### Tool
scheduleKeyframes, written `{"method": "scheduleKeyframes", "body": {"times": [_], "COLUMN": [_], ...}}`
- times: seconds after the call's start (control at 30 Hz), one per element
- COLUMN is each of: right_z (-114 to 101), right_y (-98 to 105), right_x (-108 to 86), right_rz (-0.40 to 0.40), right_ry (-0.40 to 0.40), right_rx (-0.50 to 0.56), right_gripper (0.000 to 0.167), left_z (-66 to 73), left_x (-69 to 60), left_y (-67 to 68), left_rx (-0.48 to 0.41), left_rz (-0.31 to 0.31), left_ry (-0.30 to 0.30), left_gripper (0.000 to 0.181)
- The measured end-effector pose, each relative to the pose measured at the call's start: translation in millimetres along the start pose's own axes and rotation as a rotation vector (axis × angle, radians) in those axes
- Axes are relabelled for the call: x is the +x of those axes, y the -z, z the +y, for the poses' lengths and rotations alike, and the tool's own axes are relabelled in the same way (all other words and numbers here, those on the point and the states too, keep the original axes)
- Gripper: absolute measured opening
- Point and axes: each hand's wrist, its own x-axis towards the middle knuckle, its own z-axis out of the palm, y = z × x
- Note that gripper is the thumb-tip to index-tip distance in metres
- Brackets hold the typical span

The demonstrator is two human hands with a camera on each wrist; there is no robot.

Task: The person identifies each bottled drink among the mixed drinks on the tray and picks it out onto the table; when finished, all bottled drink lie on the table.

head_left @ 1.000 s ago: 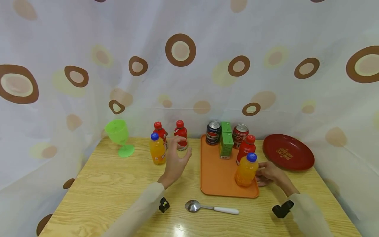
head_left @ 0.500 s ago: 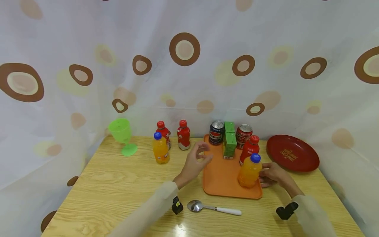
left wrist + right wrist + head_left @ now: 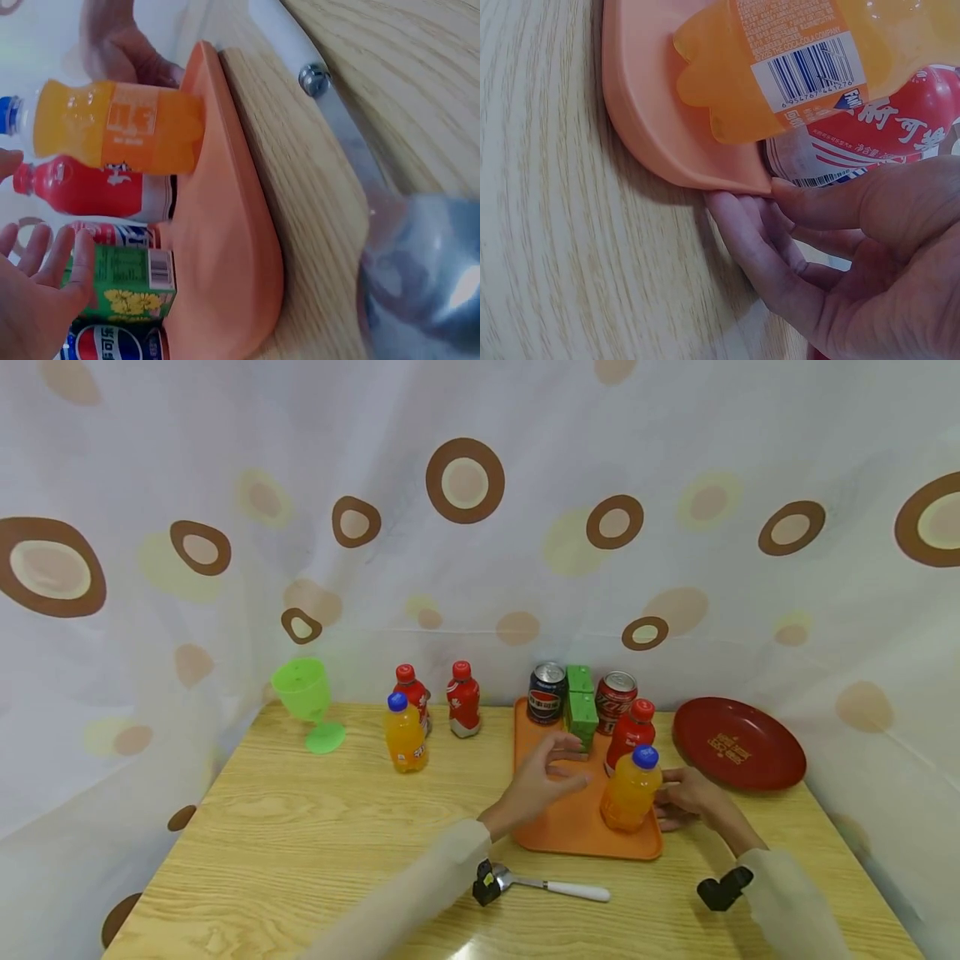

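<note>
My left hand [image 3: 536, 789] reaches over the orange tray [image 3: 558, 831], fingers spread and holding nothing. It hovers left of an orange soda bottle [image 3: 628, 797] with a blue cap, which stands upright at the tray's near right corner. At the tray's right rim, my right hand [image 3: 692, 800] pinches the edge between thumb and fingers, as the right wrist view shows. Behind the orange bottle stands a red-capped bottle [image 3: 628, 737]. Green drink cartons [image 3: 582, 714], a dark Pepsi can [image 3: 547, 700] and a red cola can [image 3: 616, 697] fill the tray's far end.
A spoon [image 3: 576, 891] with a white handle lies before the tray. A dark red plate [image 3: 738, 747] is at the right. Left of the tray stand another orange soda bottle [image 3: 405, 739], two red bottles [image 3: 464, 702] and a green goblet [image 3: 302, 689]. A patterned curtain [image 3: 450, 577] hangs behind.
My left hand has moved right, from near the red bottles on the table to over the tray. My right hand stays at the tray's right rim.
</note>
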Motion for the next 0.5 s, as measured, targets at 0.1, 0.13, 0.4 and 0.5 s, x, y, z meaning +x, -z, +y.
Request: {"method": "scheduleKeyframes", "body": {"times": [0.1,0.13,0.4,0.5], "right_z": [0,0,-2,-3], "right_y": [-1,-1,-1,0], "right_x": [-0.6,-1.0,-2.3,-1.6], "right_rz": [-0.001,-0.001,0.008,0.013], "right_ry": [0.004,0.004,-0.018,-0.024], "right_rx": [-0.001,0.001,0.003,-0.008], "right_gripper": [0.059,0.059,0.056,0.052], "left_z": [1.1,1.3,0.0,-2.6], "left_x": [0.8,1.0,9.4,14.8], "left_y": [-8.5,-11.2,-28.3,-33.4], "left_rx": [0.019,0.037,0.135,0.178], "left_rz": [-0.023,-0.032,-0.134,-0.154], "left_ry": [0.029,0.040,0.069,0.085], "left_gripper": [0.051,0.052,0.065,0.067]}}
